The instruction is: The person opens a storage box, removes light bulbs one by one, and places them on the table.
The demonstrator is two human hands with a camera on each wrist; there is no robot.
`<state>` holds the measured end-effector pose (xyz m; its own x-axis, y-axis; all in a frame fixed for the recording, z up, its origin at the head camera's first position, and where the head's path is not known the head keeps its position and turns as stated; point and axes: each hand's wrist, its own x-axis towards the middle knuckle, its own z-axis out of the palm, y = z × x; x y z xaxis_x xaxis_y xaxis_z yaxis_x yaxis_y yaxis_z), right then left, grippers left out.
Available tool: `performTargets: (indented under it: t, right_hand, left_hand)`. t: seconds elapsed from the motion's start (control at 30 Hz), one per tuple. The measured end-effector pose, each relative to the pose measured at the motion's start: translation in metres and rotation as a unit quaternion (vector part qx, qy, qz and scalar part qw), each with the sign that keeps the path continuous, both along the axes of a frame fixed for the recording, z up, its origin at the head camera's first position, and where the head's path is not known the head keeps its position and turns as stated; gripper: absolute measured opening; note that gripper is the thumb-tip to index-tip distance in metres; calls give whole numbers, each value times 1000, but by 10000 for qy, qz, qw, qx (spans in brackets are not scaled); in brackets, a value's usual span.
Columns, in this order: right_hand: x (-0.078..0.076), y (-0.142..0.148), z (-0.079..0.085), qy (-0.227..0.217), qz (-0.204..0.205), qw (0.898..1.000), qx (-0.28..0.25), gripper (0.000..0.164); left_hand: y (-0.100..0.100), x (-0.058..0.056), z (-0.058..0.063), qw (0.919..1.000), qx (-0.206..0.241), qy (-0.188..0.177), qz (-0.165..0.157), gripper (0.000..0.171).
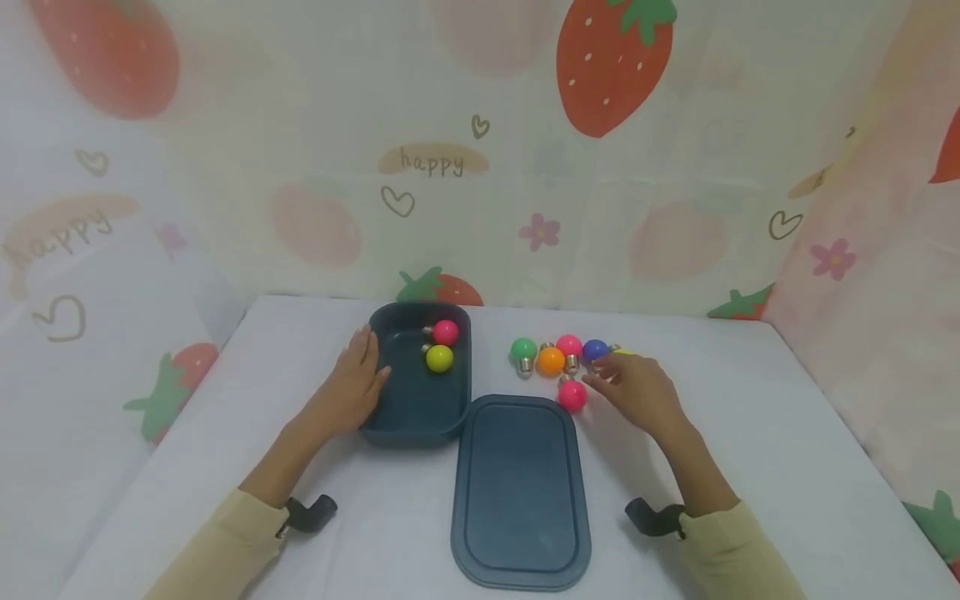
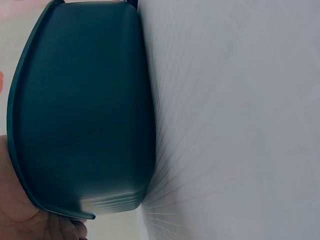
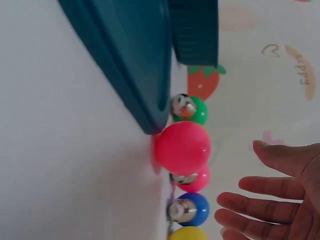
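Observation:
My left hand (image 1: 356,379) rests on the left rim of a dark teal box (image 1: 412,408), its fingers lying along the edge. Inside the box lie a pink bulb (image 1: 446,332) and a yellow bulb (image 1: 439,359). My right hand (image 1: 637,390) hovers over the right end of a group of bulbs, fingers spread and holding nothing. Nearest to it are a blue bulb (image 1: 596,350), a yellow bulb (image 3: 188,234) partly hidden by the hand in the head view, and a pink bulb (image 1: 572,397) in front.
A green bulb (image 1: 522,348), an orange bulb (image 1: 551,362) and another pink bulb (image 1: 569,345) lie left of the right hand. The flat teal lid (image 1: 521,492) lies in front, its far left corner against the box. A printed curtain (image 1: 322,150) hangs behind the white table (image 1: 765,467).

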<state>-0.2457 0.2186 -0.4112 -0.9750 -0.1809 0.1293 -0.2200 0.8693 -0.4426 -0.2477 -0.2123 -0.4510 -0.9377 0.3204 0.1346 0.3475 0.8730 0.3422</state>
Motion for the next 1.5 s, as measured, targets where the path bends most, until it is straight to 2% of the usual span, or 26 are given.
performTargets:
  t: [0.17, 0.3, 0.67, 0.93, 1.2, 1.4, 1.5]
  right_hand:
    - [4, -5, 12, 192, 21, 9996, -194, 38]
    - [7, -16, 23, 292, 190, 9987, -369, 38]
    - [-1, -62, 43, 531, 1129, 9905, -584, 33]
    - [-14, -98, 45, 329, 1653, 9846, -458, 36]
    - [-24, -134, 42, 245, 2021, 9791, 23, 40]
    - [-36, -160, 37, 292, 2377, 9702, 384, 42]
    - [-42, -174, 35, 276, 2589, 9641, 528, 36]
  left_hand:
    - [1, 1, 2, 10000, 43, -19, 24, 66]
    - [2, 1, 4, 10000, 84, -4, 6, 66]
    - [0, -1, 4, 10000, 52, -14, 25, 66]
    - [1, 0, 6, 10000, 65, -46, 44, 67]
    - [1, 1, 5, 9999, 92, -117, 74, 67]
    - [0, 1, 4, 9999, 77, -143, 59, 67]
    - [-1, 2, 3, 9999, 62, -122, 63, 67]
